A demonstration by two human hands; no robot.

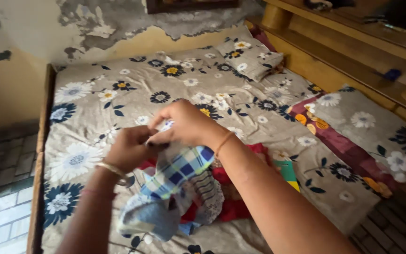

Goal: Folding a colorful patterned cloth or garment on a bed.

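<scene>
A home bedroom: floral-sheeted bed (118, 94), pillows (247, 56), peeling wall (29, 28).

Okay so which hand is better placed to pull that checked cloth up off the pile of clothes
Probably the right hand: it sits on top, pinching the upper edge of the checked cloth. The left hand grips the same edge lower down, closer to the clothes pile on the bed.

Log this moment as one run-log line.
left hand: gripping blue checked cloth | right hand: gripping same cloth | below: red garment on beige floral bedsheet

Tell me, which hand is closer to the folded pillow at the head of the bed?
Right. The right hand lies below the pillow, towards it; the left hand sits lower and farther left, both gripping the checked cloth.
</scene>
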